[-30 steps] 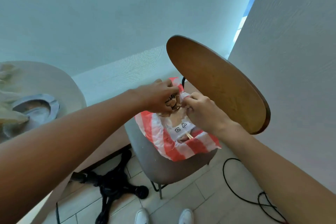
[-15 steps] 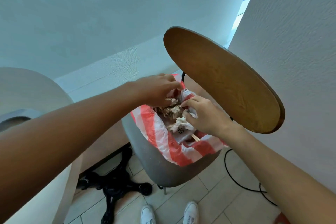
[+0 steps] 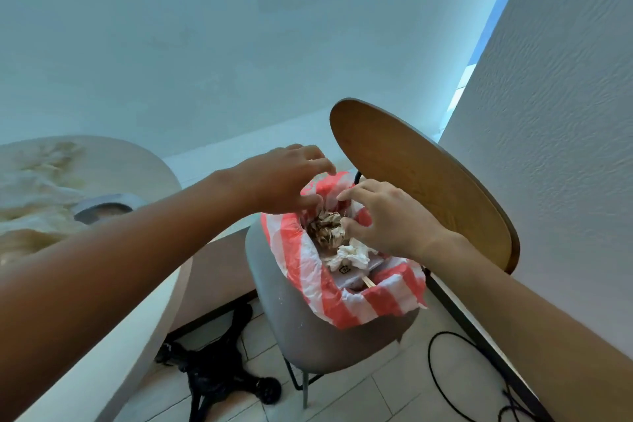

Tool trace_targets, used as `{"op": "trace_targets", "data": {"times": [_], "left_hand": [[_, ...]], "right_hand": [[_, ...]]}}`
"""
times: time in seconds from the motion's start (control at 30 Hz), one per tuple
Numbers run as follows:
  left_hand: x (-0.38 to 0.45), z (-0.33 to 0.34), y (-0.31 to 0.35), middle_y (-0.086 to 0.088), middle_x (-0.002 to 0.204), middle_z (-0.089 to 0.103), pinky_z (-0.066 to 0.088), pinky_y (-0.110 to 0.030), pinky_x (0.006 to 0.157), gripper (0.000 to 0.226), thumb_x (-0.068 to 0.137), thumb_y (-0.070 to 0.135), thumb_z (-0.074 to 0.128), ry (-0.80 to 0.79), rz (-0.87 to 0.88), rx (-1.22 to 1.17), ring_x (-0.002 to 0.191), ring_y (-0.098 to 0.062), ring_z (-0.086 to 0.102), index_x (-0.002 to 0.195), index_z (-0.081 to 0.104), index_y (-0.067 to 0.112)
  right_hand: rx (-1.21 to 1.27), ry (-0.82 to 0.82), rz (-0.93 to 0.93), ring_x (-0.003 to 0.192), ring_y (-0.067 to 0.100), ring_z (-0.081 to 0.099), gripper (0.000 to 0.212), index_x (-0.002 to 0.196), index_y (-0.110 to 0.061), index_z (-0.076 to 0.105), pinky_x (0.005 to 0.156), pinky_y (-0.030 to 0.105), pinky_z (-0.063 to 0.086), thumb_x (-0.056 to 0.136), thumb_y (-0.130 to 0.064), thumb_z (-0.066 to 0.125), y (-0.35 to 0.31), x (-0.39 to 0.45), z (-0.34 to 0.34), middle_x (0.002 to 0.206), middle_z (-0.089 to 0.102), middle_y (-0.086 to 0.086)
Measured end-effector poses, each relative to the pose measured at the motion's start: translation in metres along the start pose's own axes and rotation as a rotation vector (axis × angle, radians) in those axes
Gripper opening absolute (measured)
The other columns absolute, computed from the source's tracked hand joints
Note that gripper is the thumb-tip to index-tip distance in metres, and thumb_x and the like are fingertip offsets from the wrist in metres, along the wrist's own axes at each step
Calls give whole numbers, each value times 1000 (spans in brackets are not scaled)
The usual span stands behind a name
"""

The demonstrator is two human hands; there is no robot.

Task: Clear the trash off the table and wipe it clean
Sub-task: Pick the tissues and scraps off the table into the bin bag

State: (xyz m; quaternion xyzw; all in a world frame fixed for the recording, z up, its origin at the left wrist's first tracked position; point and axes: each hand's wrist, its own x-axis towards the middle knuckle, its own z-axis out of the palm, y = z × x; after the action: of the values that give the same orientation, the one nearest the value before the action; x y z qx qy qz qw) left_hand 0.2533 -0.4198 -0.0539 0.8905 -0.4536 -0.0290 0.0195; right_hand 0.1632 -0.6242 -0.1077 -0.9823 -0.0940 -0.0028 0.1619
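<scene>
A grey bin (image 3: 301, 325) lined with a red-and-white striped bag (image 3: 308, 260) stands on thin legs below me. Inside it lie a crumpled brownish paper wad (image 3: 327, 228), a white tissue (image 3: 352, 255), a pale box and a wooden stick (image 3: 369, 282). My left hand (image 3: 284, 181) hovers over the bin's far rim with spread fingers, empty. My right hand (image 3: 387, 219) is just above the trash, fingers apart, touching or nearly touching the wad. The round pale table (image 3: 120, 164) is at the left, with blurred crumpled trash and a grey dish (image 3: 102, 209) on it.
A round wooden panel (image 3: 428, 192), tilted, stands right behind the bin against the white wall. On the tiled floor lie a black star-shaped base (image 3: 219, 377) at the table's foot and a black cable (image 3: 445, 384) at the right.
Both hands were pinched together on trash over the bin; the trash now lies in the bag and both hands have opened and lifted slightly. The view has swung back left, showing the table.
</scene>
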Motion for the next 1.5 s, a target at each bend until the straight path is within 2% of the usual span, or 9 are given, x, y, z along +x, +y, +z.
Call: {"op": "trace_targets", "data": {"times": [0.1,0.27,0.37,0.67,0.87,1.03,1.27,1.5], "left_hand": [[-25,-19,7,2,140,52,44,-42,104,48,91,45,63,58,-66,0,125,-21,53,135,54,28],[-75,-43,23,6,139,53,42,-36,105,48,92,47,61,174,-188,10,125,-18,52,135,54,28],[-109,-50,29,6,137,54,44,-38,103,47,92,47,61,236,-256,11,122,-18,54,135,54,29],[-224,-58,24,7,134,55,44,-39,103,46,92,48,61,333,-394,40,120,-18,54,133,56,29],[-305,-60,4,6,131,56,46,-37,100,46,91,46,63,370,-415,24,119,-16,55,132,57,27],[-368,-57,-14,7,134,55,45,-34,103,46,90,46,65,389,-441,5,122,-15,54,132,57,29],[-431,-46,-37,9,133,55,47,-36,101,49,90,51,63,370,-483,-9,120,-14,54,134,56,30],[-448,-39,-46,9,132,56,46,-36,101,49,89,53,63,388,-505,-18,120,-13,54,132,57,31]], "right_hand": [[-18,12,-48,124,15,52,45,133,-35,56,103,36,48,92,-54,60,-10,-2,-20,135,57,-9],[-13,5,-152,132,16,48,55,140,-35,51,108,40,45,91,-59,59,-39,-4,-52,146,51,-8],[-4,14,-216,134,14,47,57,141,-37,49,110,40,43,90,-61,59,-62,-3,-63,147,49,-8],[-32,18,-370,136,13,45,58,144,-37,46,110,36,39,93,-61,56,-166,-16,-59,150,45,-10],[-24,60,-391,132,15,49,58,144,-36,48,103,30,39,92,-58,60,-237,-27,-41,147,49,-8],[-13,63,-382,131,14,49,56,142,-36,49,104,32,40,92,-57,60,-286,-42,-21,147,49,-9],[-5,54,-366,133,13,48,53,141,-39,49,105,32,39,92,-58,60,-325,-50,0,151,44,-12],[-17,55,-375,133,14,48,54,141,-39,49,104,35,42,91,-57,61,-341,-42,7,149,46,-10]]}}
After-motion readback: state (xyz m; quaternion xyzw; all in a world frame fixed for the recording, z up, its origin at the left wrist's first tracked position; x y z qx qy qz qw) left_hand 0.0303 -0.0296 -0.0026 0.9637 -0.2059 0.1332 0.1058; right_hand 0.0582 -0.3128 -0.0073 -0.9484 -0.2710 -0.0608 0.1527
